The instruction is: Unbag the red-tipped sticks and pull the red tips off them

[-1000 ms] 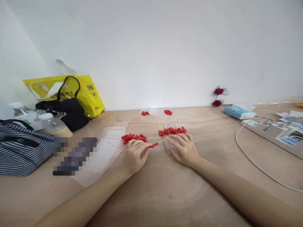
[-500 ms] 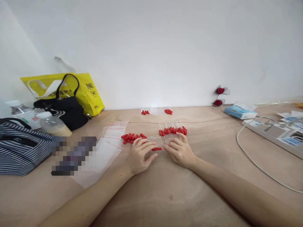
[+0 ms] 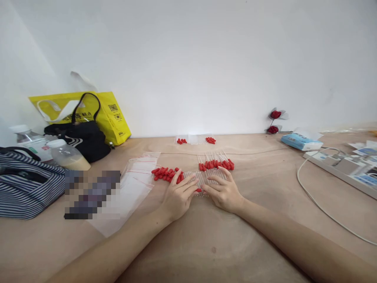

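Note:
My left hand is closed on a red rubber dropper bulb, whose end shows past its fingertips. My right hand meets the bulb's right end, its fingers pinched on what looks like a thin clear dropper tube, mostly hidden. Under and between both hands lies a row of clear tubes. Left of it is a heap of loose red bulbs, partly behind my left fingers. Beyond my right hand, several droppers with red bulbs fitted lie side by side, tubes pointing away.
Clear zip bags lie at left beside a blurred-out item. Small bags of red bulbs lie by the wall. A striped bag, bottle and yellow bag stand left; tissues and a power strip with cable right.
My left hand has shifted right and closed in on my right hand, covering most of the red bulb. The bulb sits slightly lower and further right. The view has shifted a little.

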Demonstrator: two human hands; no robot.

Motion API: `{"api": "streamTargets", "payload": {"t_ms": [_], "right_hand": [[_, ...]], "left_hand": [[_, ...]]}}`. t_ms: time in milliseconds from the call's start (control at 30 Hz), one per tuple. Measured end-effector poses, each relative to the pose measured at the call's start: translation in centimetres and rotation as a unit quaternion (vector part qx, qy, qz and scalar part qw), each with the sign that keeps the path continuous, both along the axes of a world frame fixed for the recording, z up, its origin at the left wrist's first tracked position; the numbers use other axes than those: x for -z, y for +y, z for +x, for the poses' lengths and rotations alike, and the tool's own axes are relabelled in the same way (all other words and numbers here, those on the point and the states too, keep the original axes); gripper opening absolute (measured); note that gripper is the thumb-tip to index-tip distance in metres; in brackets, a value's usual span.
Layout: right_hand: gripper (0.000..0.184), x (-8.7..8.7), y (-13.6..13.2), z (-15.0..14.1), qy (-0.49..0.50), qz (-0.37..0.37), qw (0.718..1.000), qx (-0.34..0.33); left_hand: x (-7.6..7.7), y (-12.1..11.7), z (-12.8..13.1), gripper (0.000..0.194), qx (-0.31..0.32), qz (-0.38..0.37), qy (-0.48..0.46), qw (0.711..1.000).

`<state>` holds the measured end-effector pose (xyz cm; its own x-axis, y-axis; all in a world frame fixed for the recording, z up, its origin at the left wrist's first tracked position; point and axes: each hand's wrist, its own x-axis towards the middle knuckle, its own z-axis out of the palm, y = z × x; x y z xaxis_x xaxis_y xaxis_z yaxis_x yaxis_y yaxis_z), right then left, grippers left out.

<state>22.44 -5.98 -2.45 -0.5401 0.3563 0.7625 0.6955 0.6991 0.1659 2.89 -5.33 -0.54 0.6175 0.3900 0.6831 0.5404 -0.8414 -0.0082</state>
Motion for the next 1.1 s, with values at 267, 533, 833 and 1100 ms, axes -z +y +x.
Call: {"api": "streamTargets", "payload": {"t_ms": [267,533,833,1100], "right_hand": [[0.015,-0.3,-0.5,-0.1,0.007,0.01,1.0,0.006],[0.013,-0.4,-0.7,0.0,0.014,0.023,1.0,0.0],[0.01,-0.4,-0.6,0.1,0.033,0.052,0.998,-0.013],[0.015,-0.5,-0.6,1.5,0.065,0.018,0.996,0.055]], "left_hand": [[-0.4,-0.5,0.0,0.024,-0.007,0.004,0.008,1.0],[-0.6,-0.6,-0.2,0.025,-0.001,0.017,0.029,0.999],[-0.3,-0.5,-0.3,0.026,-0.001,0.037,0.03,0.999],[-0.4,-0.1,-1.7,0.015,-0.052,0.04,-0.018,0.998]]}}
